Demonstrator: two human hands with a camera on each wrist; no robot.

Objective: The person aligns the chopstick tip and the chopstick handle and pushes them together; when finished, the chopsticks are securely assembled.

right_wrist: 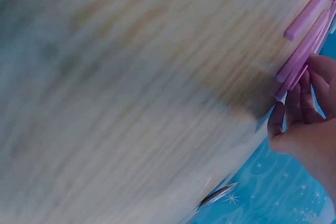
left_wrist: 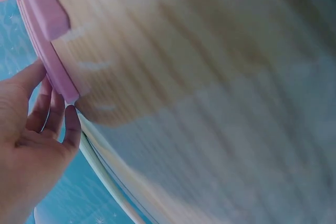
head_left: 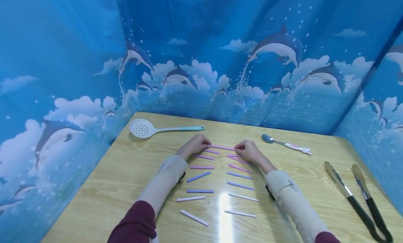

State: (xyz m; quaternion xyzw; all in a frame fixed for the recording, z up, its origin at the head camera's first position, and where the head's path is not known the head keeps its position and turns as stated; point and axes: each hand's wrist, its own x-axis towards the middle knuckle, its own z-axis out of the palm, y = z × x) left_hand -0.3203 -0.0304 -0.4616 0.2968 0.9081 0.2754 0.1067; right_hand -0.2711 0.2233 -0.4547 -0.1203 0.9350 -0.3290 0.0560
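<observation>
A thin pink stick (head_left: 222,147) spans the gap between both hands at the far end of two columns of sticks. My left hand (head_left: 196,145) pinches its left end, and my right hand (head_left: 248,151) has thumb and fingers at the right end. Close by the left hand lie more pink sticks (head_left: 203,157); in the left wrist view a pink stick (left_wrist: 58,74) meets its fingertips. Under the right hand, other pink sticks (head_left: 240,160) lie nearly touching one another. Toward me both columns turn to purple-blue sticks (head_left: 200,191), then white sticks (head_left: 194,217).
A slotted spoon (head_left: 141,128) with a pale green handle lies at the back left. Behind my right hand is a small spoon (head_left: 267,138) with a white and pink handle. Black-handled tongs (head_left: 355,204) lie spread at the right. A dolphin-print curtain (head_left: 220,106) borders the wooden table (head_left: 126,187).
</observation>
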